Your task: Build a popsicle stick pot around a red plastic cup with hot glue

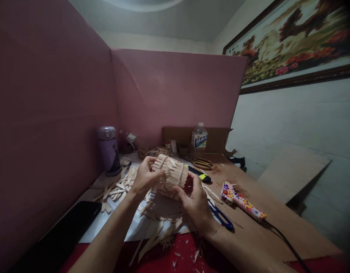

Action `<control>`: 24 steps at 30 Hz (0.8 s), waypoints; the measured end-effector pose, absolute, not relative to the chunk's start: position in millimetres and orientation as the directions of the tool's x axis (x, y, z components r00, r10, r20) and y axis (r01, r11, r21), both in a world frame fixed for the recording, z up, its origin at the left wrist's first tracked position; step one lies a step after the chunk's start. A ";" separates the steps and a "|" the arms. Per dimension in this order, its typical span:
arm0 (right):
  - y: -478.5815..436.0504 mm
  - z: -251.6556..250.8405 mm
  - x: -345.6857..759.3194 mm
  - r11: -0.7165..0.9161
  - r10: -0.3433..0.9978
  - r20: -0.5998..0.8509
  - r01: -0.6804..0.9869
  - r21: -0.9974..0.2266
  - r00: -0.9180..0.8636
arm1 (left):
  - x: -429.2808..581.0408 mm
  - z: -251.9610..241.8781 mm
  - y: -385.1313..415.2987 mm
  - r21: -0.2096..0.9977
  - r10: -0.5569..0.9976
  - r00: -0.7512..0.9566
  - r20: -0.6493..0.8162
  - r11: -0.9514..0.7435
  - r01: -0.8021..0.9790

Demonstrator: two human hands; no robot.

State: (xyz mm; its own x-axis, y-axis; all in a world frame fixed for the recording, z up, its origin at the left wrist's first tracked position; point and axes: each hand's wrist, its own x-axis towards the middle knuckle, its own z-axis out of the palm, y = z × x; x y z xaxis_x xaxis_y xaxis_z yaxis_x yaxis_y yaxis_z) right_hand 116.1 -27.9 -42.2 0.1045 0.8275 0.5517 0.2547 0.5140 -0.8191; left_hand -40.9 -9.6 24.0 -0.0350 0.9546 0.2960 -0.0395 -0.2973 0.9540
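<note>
Between my two hands is a round holder made of wooden craft sticks (171, 172), tilted on its side above white paper (132, 227). Bands of twine seem to run around it near both ends. My left hand (148, 174) grips its left end, thumb across the near sticks. On the right end, my right hand (193, 201) has its thumb underneath and fingers at the rim. Loose craft sticks (119, 189) lie in a heap left of the holder, with more sticks and splinters (160, 235) below it.
A flower-patterned glue gun (243, 203) with a black cord lies at right. Near my right hand are blue-handled scissors (223, 218) and a black-and-yellow cutter (201, 175). Behind stand a purple flask (109, 151), a plastic bottle (199, 138) and gold-handled scissors (201, 163). A dark phone-like slab (78, 218) lies left.
</note>
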 end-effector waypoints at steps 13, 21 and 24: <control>-28.7 -41.8 118.3 0.529 0.824 0.561 0.247 -0.812 0.078 | -39.3 24.9 -11.8 0.951 0.951 -0.035 0.306 -0.307 -0.030; -29.2 -40.1 119.1 0.523 0.826 0.558 0.261 -0.811 0.081 | -40.1 24.7 -13.1 0.945 0.947 -0.022 0.321 -0.322 -0.062; -29.9 -39.3 119.7 0.519 0.827 0.556 0.269 -0.811 0.083 | -39.7 24.1 -12.6 0.945 0.947 -0.011 0.321 -0.321 -0.060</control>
State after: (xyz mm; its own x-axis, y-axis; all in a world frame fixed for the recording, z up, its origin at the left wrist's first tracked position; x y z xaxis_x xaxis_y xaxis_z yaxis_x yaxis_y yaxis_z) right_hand 119.7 -29.9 -39.3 0.0834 0.8267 0.5565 0.2689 0.5190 -0.8114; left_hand -39.7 -12.6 24.1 -0.0112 0.9471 0.3207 -0.0601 -0.3208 0.9453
